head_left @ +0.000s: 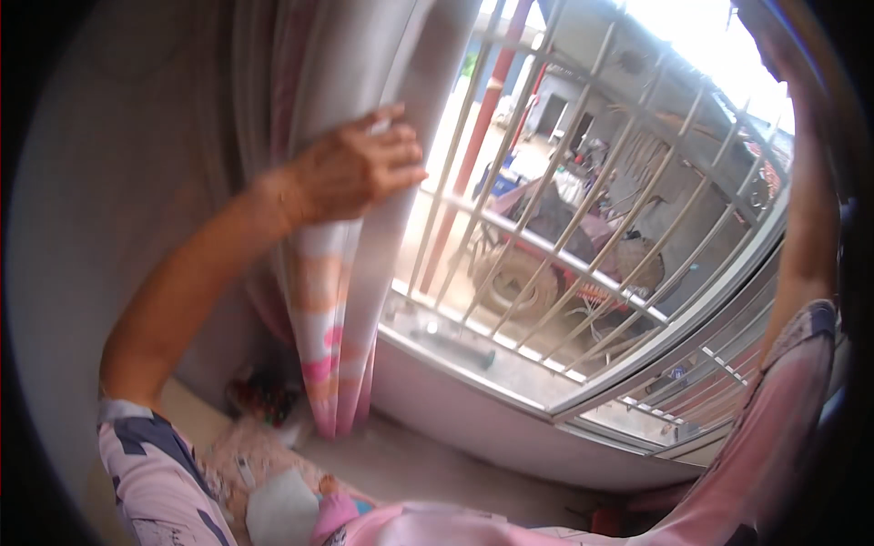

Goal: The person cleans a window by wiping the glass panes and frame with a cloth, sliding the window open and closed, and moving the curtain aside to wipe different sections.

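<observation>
A long pale curtain [428,82] hangs on the left side of the window, with pink and orange patterning on its lower folds [323,364]. My left hand [355,168] is raised against it, the fingers bent onto the cloth near its window-side edge; the thumb is hidden. My right arm [810,200] reaches up along the far right of the view. The right hand [765,41] is a dark shape in the upper right corner, its fingers not readable and whatever it touches out of sight.
Metal bars [537,264] cross the window in front of a yard with a red vehicle [523,273]. A green bottle-like object [487,359] lies on the sill. Below left are patterned bedding [246,446], a pale item [284,510] and a dark heap [264,396].
</observation>
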{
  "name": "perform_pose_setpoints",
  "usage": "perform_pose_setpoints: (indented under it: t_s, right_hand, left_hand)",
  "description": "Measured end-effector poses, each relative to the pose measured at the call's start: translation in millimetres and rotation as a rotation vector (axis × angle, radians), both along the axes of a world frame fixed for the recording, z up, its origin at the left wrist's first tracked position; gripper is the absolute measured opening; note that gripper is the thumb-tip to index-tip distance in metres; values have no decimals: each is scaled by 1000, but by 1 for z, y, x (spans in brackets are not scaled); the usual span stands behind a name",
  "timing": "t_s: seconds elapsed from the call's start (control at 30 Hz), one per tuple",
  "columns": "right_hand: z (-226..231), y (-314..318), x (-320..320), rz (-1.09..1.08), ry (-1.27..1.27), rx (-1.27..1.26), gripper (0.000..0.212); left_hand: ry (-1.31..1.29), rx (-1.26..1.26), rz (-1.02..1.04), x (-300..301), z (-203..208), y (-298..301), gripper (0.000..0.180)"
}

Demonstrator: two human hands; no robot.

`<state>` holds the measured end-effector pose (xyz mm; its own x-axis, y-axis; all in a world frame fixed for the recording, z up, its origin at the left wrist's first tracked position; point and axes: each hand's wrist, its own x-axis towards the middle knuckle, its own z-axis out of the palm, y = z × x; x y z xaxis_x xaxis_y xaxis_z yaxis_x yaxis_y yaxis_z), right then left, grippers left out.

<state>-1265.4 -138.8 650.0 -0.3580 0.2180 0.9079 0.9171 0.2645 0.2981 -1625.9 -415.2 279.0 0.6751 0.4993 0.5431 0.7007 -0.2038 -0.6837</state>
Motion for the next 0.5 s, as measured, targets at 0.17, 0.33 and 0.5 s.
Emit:
perform_pose_setpoints:
  t_s: [0.17,0.33,0.5]
  right_hand:
    - [12,-28,18,-27,224,94,46]
    - [-10,-56,5,-53,331,66,45]
    - [-16,-45,3,38,348,110,43]
  left_hand:
    - [167,-65,-99,31,79,29,22]
    - [244,40,105,53,155,93,37]
    - [275,173,539,-7,193,108,45]
